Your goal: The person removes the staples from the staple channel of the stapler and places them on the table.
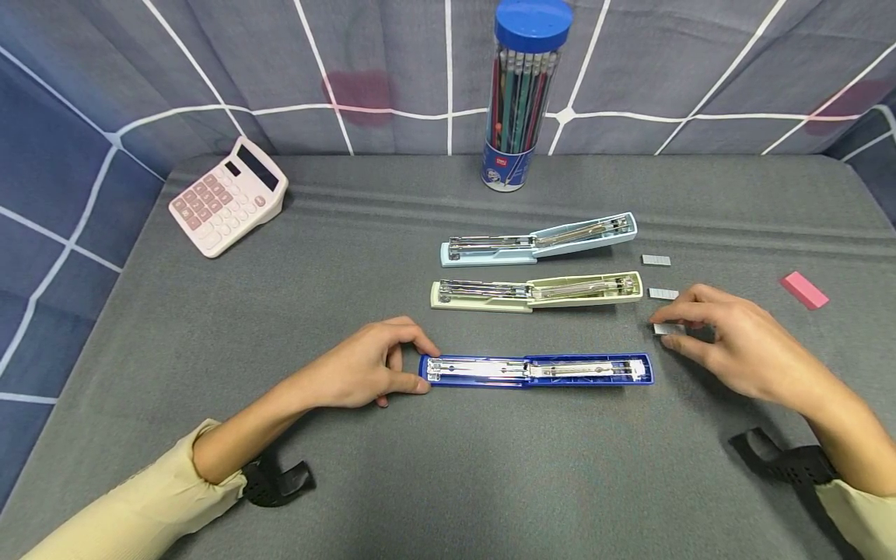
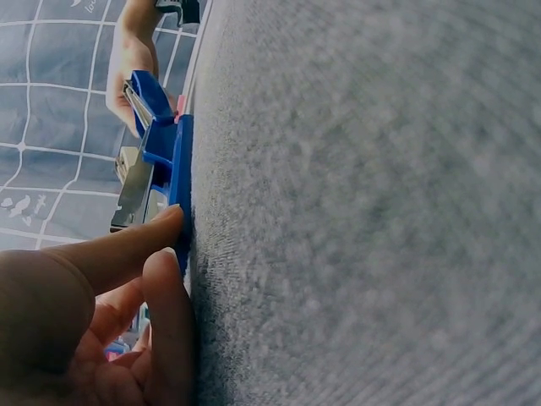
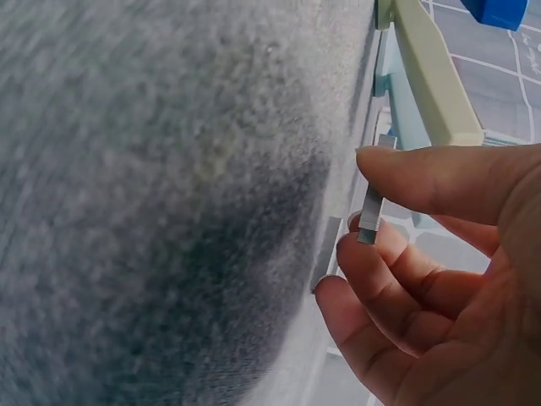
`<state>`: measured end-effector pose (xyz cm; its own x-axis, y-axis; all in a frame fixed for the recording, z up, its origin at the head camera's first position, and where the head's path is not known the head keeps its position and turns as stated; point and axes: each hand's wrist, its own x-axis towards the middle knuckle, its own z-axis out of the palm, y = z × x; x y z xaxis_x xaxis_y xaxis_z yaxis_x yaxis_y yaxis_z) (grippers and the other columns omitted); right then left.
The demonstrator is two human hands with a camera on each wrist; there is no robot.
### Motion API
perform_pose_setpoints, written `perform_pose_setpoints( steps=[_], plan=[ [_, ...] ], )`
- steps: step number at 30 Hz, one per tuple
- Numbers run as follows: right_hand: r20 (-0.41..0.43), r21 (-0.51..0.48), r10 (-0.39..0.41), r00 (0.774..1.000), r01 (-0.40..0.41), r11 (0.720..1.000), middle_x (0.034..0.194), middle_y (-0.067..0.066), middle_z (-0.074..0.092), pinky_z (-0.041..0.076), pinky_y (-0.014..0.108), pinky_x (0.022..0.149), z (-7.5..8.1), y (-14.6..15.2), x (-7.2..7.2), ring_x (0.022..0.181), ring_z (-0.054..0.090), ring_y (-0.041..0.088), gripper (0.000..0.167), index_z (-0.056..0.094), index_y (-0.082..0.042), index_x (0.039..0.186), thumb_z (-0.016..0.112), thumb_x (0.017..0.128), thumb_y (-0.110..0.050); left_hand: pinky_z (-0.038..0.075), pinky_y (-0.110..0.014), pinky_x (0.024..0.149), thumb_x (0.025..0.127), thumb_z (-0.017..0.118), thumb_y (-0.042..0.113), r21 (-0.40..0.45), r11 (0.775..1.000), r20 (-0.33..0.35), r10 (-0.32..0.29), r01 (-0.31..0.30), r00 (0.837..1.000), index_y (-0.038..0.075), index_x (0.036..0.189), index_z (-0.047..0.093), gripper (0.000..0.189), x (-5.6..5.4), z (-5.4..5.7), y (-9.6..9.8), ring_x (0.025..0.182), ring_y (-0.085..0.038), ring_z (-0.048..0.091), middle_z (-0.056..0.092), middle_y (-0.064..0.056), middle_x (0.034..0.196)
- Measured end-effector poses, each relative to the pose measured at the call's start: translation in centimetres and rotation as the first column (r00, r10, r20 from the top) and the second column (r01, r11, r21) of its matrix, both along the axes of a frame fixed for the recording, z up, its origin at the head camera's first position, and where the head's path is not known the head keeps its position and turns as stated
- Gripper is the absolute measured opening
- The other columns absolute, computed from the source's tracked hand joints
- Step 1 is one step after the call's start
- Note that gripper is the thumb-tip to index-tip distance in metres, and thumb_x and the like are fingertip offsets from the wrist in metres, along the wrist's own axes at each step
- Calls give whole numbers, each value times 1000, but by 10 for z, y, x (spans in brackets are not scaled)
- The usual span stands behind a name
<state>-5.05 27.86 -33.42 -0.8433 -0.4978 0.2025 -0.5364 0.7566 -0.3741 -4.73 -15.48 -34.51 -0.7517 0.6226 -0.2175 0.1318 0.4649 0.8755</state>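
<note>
A blue stapler [image 1: 537,371] lies opened out flat, its metal staple channel exposed. My left hand [image 1: 374,362] grips its left end between thumb and index finger; the left wrist view shows the fingertips low against the blue base [image 2: 181,169]. My right hand [image 1: 735,342] pinches a short silver strip of staples [image 3: 372,207] between thumb and fingers, just right of the stapler's far end. Two more staple strips, one nearer [image 1: 663,294] and one farther [image 1: 656,260], lie beyond that hand. Opened green [image 1: 490,297] and light blue [image 1: 490,253] staplers lie behind the blue one.
A pink eraser-like block [image 1: 805,290] lies to the right. At the back stands a clear tube of pencils [image 1: 518,101] with a blue lid. The pink and white calculator [image 1: 227,198] rests at the back left. Grey cloth covers the table [image 1: 490,474], and a checked curtain [image 1: 406,62] hangs behind.
</note>
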Motion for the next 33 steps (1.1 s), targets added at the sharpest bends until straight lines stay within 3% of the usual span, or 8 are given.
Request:
perform_pose_setpoints(
  steps=[11,17,33],
  plan=[
    [62,-59,23,998,-19,998,88,-14,59,38,19,61,-4,5,-3,73,46,0,35,74,-14,103,79,75,7,51,-31,42,82,81,9,-1,1000,3,0,0,1000,11,109,69,29,0,0,0,45,-15,55,57,-2,99],
    [73,-41,18,997,-15,999,89,-14,59,37,20,64,-8,6,-4,76,47,2,35,74,-16,103,79,75,5,51,-30,42,82,81,9,-4,1000,2,2,-2,1000,11,108,69,29,0,0,0,45,-15,55,57,-2,97],
    [31,16,14,999,-15,1000,88,-12,59,36,22,64,-10,7,-6,75,47,3,35,73,-16,98,80,72,6,51,-31,41,82,82,8,-4,1000,3,5,-5,1000,11,108,69,29,0,-1,0,45,-15,54,56,-2,98]
  ],
)
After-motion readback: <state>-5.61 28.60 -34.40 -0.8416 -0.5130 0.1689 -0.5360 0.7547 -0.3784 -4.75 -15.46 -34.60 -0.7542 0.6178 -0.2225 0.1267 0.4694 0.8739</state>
